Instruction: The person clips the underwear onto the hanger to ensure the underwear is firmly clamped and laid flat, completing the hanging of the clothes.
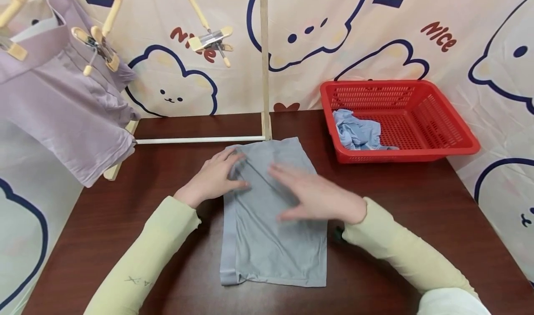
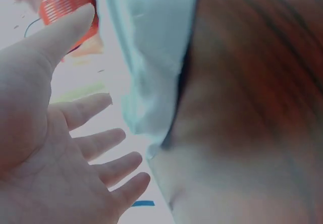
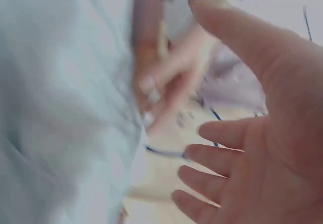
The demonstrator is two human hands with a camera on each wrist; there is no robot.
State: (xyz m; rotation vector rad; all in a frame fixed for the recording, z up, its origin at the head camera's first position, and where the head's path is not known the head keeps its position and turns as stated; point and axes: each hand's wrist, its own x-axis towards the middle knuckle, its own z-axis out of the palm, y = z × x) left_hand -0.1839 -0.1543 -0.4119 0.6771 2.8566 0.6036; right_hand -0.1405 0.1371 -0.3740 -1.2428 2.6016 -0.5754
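Observation:
Grey shorts [image 1: 279, 241] lie folded flat on the dark wood table, waistband along the left side, with light creases running across the cloth. My left hand [image 1: 219, 173] rests at their upper left edge, thumb and fingers spread over the waistband. Over the middle and right part of the cloth is my right hand [image 1: 317, 196], blurred, its fingers extended; whether it touches the fabric I cannot tell. In the left wrist view the left hand [image 2: 60, 148] has straight fingers beside the pale cloth [image 2: 146, 57]. The right wrist view also has the right hand [image 3: 237, 153] with fingers extended.
A red plastic basket [image 1: 454, 138] with crumpled light blue cloth [image 1: 359, 131] stands at the back right. Lilac shorts [image 1: 62, 87] hang from clips at the left. An unused clip [image 1: 212, 40] dangles near a wooden rack's upright post [image 1: 265, 64], above its white bottom bar [image 1: 200, 140].

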